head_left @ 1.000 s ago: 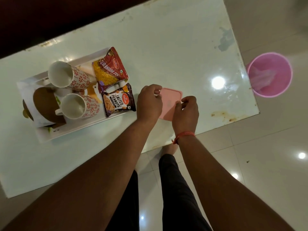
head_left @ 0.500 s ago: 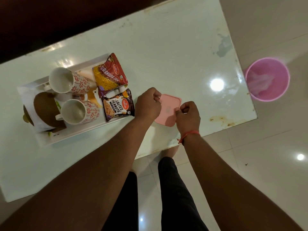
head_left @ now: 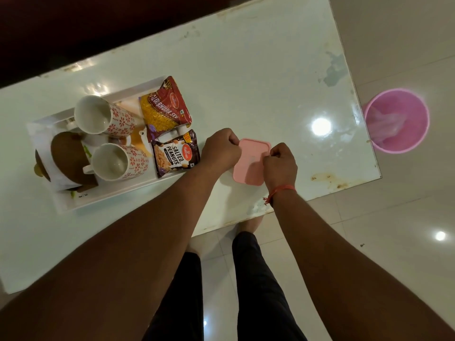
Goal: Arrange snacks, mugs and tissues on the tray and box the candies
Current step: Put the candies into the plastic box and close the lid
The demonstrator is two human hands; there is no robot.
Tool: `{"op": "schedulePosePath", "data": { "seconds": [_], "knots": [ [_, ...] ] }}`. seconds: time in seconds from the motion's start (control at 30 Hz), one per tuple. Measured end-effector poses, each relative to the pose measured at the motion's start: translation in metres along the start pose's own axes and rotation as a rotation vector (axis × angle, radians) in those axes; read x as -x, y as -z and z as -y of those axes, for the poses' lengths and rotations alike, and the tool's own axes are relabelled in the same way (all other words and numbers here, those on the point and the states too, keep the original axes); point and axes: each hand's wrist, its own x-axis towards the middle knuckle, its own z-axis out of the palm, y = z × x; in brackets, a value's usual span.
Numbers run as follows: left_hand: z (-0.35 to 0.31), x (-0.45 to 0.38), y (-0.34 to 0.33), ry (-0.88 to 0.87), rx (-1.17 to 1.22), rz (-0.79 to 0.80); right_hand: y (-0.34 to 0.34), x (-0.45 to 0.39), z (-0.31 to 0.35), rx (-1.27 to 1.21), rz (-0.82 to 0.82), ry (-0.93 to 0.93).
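Near the table's front edge, both hands hold the pink box [head_left: 251, 163] at its two sides.

On the left side of the box the left hand [head_left: 219, 151] has its fingers curled and pinches the rim, and on the right side the right hand [head_left: 280, 163], with a red thread [head_left: 280, 189] at the wrist, does the same with curled fingers. The box lies flat on the white table [head_left: 246, 82] with its lid closed, so the candies cannot be seen. Just left of the left hand stands the white tray [head_left: 110, 195], and its nearest thing is the peanuts pack [head_left: 176, 153]. Behind that pack lies the sev pack [head_left: 165, 109]. Further left on the tray lie two mugs [head_left: 115, 161] on their sides, then a brown tissue holder [head_left: 67, 158]. Far right of the right hand, on the floor, stands a pink bin [head_left: 396, 120].
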Motion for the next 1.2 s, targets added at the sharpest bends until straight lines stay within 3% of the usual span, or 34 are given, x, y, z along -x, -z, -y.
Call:
{"op": "schedulePosePath", "data": {
  "seconds": [0.23,0.47,0.8,1.0,1.2],
  "knots": [
    [0.034,0.022,-0.008,0.023,0.137,0.014,0.008,0.008,-0.014,0.083,0.129,0.096],
    [0.045,0.038,-0.023,0.03,0.202,0.033,0.01,0.02,-0.04,0.051,0.129,0.083],
    [0.031,0.035,-0.022,-0.031,-0.031,0.003,0.013,0.013,-0.035,0.098,0.158,0.133],
    [0.0,0.001,-0.009,0.008,-0.038,-0.124,-0.004,-0.035,0.019,0.236,0.109,0.323],
    [-0.021,-0.042,0.01,0.09,0.127,-0.24,-0.022,-0.076,0.087,0.399,0.188,0.404]
  ]
}}
